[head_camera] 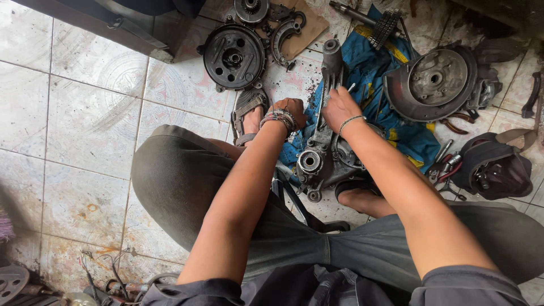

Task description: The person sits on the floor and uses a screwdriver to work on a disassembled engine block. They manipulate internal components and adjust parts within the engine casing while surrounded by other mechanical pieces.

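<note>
A grimy grey metal engine casing (324, 153) lies on a blue and yellow cloth (371, 85) on the tiled floor between my feet. My left hand (290, 110), with beaded bracelets at the wrist, rests curled at the casing's left edge on the cloth. My right hand (339, 107) presses on the casing's upper middle and grips a thin metal tool (351, 87) whose tip pokes out above the fingers. A round bearing hub (310, 161) shows at the casing's near end.
A black round drum plate (233, 56) and a curved brake shoe (283, 34) lie at the top. A large grey engine cover (433, 82) sits right, with pliers (447, 167) and a dark bag (493, 167) nearby. Wires (107, 277) lie lower left.
</note>
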